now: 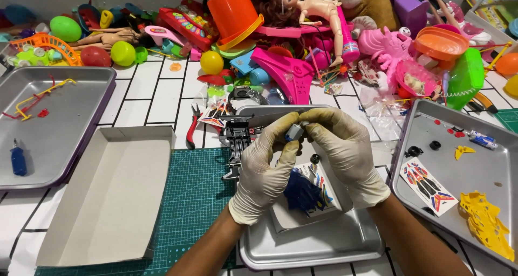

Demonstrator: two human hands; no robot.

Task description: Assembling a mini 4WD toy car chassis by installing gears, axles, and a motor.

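Note:
Both my hands wear pale latex gloves and meet over the middle metal tray (318,243). My left hand (264,165) and my right hand (345,152) pinch a small grey-blue toy part (295,131) between their fingertips. Under the hands lie a blue plastic piece (302,192) and a sticker sheet on a white card. A black toy chassis (236,138) sits just left of my left hand, on the tray's far edge.
An open white cardboard box (108,195) lies on the green cutting mat (199,195). A left tray (54,125) holds a blue screwdriver and red and yellow bits. A right tray (475,168) holds stickers, yellow parts and black wheels. Red-handled pliers (192,128) lie behind. Toys are heaped along the back.

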